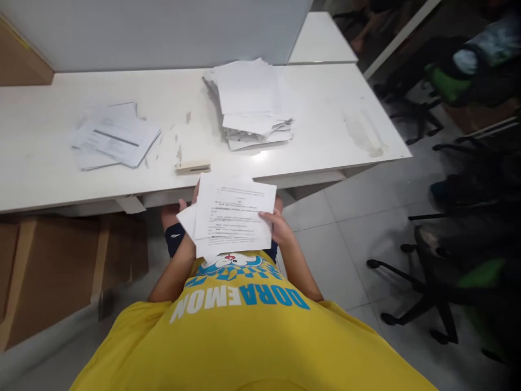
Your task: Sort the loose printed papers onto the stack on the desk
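Printed sheets of paper are held in front of my body, just off the table's front edge. My right hand pinches their right edge, with the thumb on top. Behind their left side is my left hand, mostly covered; a few fingertips show, and the sheets rest in it. Another white sheet sticks out at the left beneath the top one. A cream stapler lies on the table just beyond the sheets. Farther back stands a thick, uneven stack of papers.
At the left of the white table lies a loose pile of printed papers. A grey partition borders the back. Cardboard boxes sit under the table at left. Office chairs and another person are to the right.
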Tool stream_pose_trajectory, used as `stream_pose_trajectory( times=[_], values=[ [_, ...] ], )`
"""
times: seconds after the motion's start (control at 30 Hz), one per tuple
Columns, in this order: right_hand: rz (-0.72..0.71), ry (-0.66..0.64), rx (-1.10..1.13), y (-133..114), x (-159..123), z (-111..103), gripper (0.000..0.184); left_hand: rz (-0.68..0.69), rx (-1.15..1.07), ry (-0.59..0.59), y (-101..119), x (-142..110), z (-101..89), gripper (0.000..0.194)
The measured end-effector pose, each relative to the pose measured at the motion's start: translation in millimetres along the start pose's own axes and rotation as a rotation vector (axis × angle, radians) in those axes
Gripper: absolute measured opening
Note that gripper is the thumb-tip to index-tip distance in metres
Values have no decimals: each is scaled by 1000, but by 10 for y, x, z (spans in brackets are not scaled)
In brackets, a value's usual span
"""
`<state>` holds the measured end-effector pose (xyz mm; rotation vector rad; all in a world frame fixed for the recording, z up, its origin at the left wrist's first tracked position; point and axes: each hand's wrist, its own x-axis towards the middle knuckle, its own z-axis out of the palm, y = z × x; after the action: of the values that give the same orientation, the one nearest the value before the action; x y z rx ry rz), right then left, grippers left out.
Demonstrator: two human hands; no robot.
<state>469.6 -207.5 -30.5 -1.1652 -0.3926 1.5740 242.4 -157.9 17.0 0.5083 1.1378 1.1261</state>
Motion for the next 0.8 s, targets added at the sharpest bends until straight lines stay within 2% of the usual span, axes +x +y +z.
stream_pose_trajectory(
  times=[0.07, 0.13, 0.27, 0.4, 0.53, 0.7, 0.8],
  values=[
    [7, 13, -52, -42, -41, -87, 46, 22, -79, 6, -118, -18, -56, 84],
    [23, 5, -95, -76, -84, -138, 48, 20, -172, -35, -216, -35, -155, 83],
    [94, -64, -207, -177, -72, -151, 46, -170, -153, -102, -313, -47, -404, 52],
    [82, -92, -272, -344, 72, -91, 44, -336, -29, -153, -199, 41, -538, 39],
    [49, -141, -260, -363, 215, -10, 44, -438, 37, -194, 17, 231, -650, 43],
    [-33, -129, -144, -137, 294, 84, 47, -621, 127, -96, 127, 436, -847, 38],
    [-4, -126, -126, -57, 249, 158, 49, -605, 259, -15, 111, 451, -843, 36]
  ],
)
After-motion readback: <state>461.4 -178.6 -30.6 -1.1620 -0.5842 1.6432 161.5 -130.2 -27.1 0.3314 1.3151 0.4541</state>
